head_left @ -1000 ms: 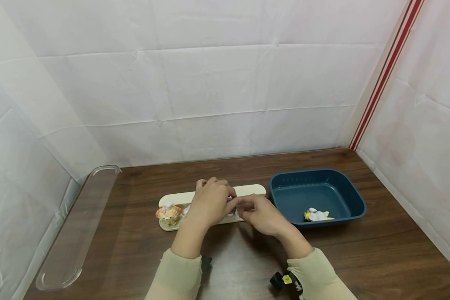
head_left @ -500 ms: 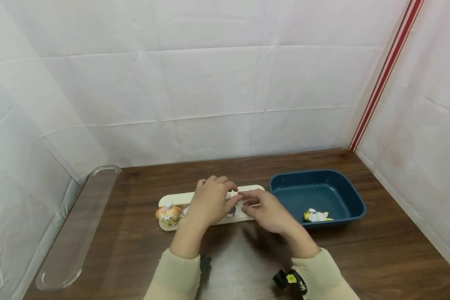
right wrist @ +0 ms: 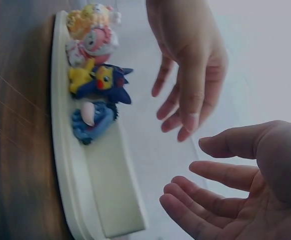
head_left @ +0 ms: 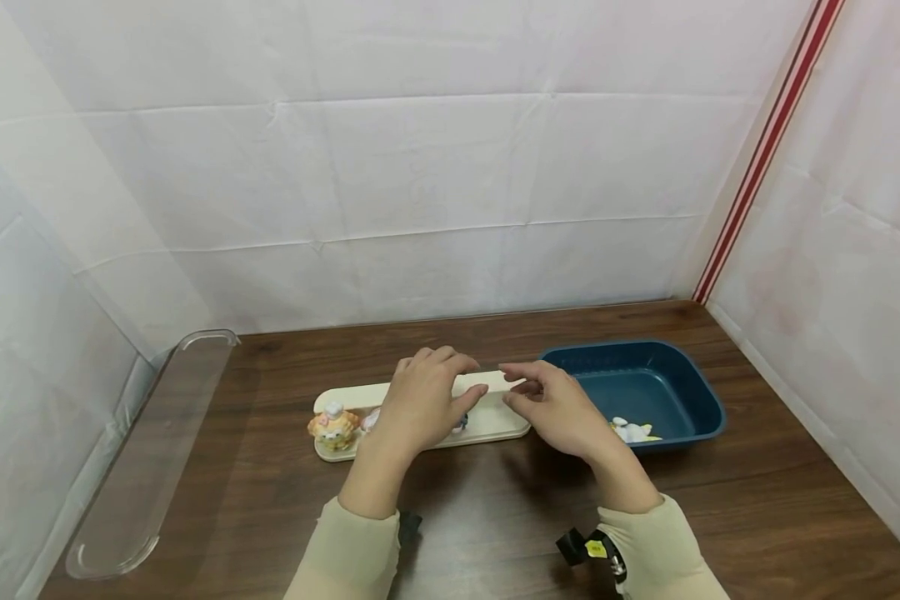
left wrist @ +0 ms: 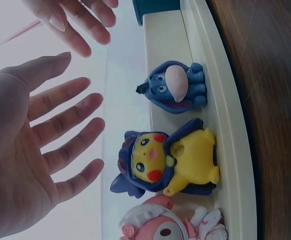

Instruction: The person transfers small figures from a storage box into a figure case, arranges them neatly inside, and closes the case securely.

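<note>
Several small figurines stand in a row on a cream stepped display stand (head_left: 495,427). A blue donkey figurine (left wrist: 178,87) is at the row's right end. Beside it are a yellow figurine in a dark blue hooded cape (left wrist: 193,155) and a pink figurine with a white bonnet (left wrist: 158,227). An orange figurine with a white hat (head_left: 333,427) sits at the left end. Above the stand hovers my left hand (head_left: 423,404), fingers spread and holding nothing. My right hand (head_left: 558,408), also without anything in it, is over the stand's right end, near the blue bin.
A dark blue bin (head_left: 637,392) stands to the right with a white and yellow figurine (head_left: 633,431) lying in it. On the left lies a long clear plastic cover (head_left: 153,467). The wooden table (head_left: 480,517) is bordered by white sheeting at the back and sides.
My right hand has drawn away to the right from my left hand, uncovering the stand's right end. My left hand stays nearly in place, its thumb and fingers a little wider apart.
</note>
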{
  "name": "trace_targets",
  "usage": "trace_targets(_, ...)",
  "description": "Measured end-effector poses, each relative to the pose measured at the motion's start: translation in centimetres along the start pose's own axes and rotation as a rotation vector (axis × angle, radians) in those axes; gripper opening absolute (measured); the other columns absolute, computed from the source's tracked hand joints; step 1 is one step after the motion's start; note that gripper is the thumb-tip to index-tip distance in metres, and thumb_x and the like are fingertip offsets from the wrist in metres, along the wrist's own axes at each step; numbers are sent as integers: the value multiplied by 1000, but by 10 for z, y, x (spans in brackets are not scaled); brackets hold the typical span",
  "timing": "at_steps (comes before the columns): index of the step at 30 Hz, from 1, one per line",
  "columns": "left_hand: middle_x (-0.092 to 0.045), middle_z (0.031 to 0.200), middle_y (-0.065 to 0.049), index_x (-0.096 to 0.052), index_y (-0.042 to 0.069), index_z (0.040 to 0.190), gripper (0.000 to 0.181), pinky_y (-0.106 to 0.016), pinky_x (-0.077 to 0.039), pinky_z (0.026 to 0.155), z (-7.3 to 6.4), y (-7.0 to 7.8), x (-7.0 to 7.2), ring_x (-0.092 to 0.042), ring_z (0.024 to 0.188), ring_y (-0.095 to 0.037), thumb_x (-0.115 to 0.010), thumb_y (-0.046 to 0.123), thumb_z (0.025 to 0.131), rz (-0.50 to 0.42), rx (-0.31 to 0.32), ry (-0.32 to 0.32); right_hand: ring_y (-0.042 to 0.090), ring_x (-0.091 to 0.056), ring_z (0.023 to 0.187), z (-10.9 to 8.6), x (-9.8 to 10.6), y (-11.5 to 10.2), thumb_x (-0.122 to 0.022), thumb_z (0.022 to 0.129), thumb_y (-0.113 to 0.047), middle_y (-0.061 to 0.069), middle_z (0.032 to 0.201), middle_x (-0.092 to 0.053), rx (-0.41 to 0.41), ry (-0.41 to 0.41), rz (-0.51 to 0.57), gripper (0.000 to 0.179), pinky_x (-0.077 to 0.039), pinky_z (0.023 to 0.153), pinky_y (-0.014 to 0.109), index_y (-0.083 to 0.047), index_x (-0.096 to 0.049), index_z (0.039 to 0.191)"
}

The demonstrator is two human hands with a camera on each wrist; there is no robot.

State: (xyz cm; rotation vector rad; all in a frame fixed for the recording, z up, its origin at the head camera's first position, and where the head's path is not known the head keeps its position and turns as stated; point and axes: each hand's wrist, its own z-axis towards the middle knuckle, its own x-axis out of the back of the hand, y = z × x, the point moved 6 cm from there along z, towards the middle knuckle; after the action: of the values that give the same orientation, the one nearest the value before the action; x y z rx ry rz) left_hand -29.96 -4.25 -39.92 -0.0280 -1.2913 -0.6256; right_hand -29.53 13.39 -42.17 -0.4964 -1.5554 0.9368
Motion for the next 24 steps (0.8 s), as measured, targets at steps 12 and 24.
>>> trace_targets(12, -71, 122, 1, -70, 20, 130, 38, -51, -50, 99, 4, 20, -4, -64, 118, -27, -69, 42, 100, -58, -31, 5, 31, -58, 130, -7, 38, 8, -60, 106, -32, 8, 145, -58, -60, 46, -67, 47, -53, 99, 52, -20, -54, 151)
trace_targets(24, -71, 126, 2, -67, 21, 134, 41, -47, -54, 99, 11, 56, -25, -65, 116, -23, -66, 45, 101, -49, -112, -25, 39, -59, 130, -13, 65, 29, -60, 106, -35, 16, 140, -62, -133, 68, -163, 52, -54, 99, 56, -9, -53, 150)
